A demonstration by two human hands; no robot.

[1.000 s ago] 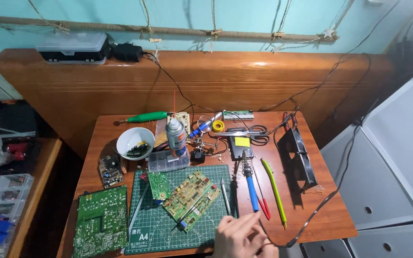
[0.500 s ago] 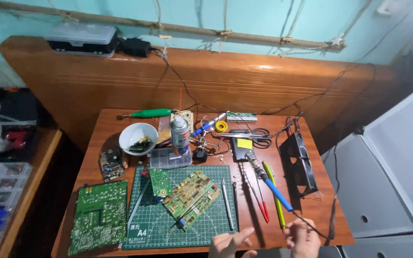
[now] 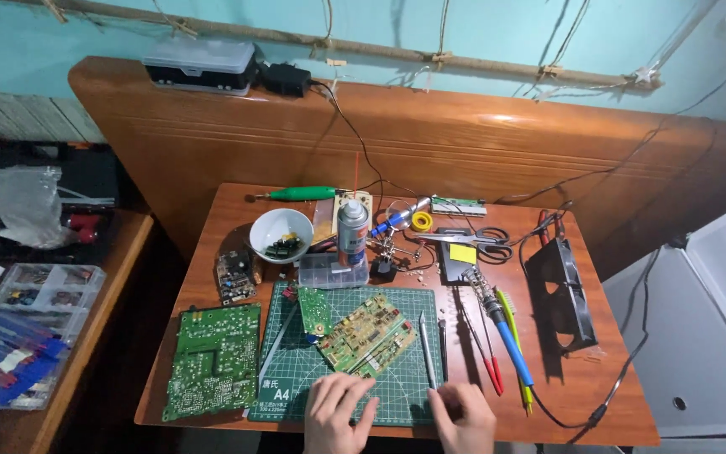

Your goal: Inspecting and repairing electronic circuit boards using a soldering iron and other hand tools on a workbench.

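My left hand [image 3: 337, 411] lies flat with fingers spread on the near edge of the green cutting mat [image 3: 296, 378], holding nothing. Beside it my right hand [image 3: 465, 417] rests at the mat's right corner, fingers curled down onto the table, just below a grey pen-like tool [image 3: 427, 350]. Whether it grips anything is not visible. A tan circuit board [image 3: 368, 333] and a small green board [image 3: 315, 310] sit on the mat ahead of my hands. A blue-handled soldering iron [image 3: 506, 335] lies to the right, back on the table.
A large green circuit board [image 3: 214, 360] lies left of the mat. Behind are a white bowl [image 3: 281, 234], a spray can [image 3: 351, 231], a clear parts box [image 3: 334, 271], scissors [image 3: 474, 240] and a black fan [image 3: 563, 292]. Parts organisers [image 3: 31, 315] fill the left side table.
The blue soldering iron has gone from my right hand back onto the table. Both hands now rest at the mat's near edge, and the view has shifted slightly.
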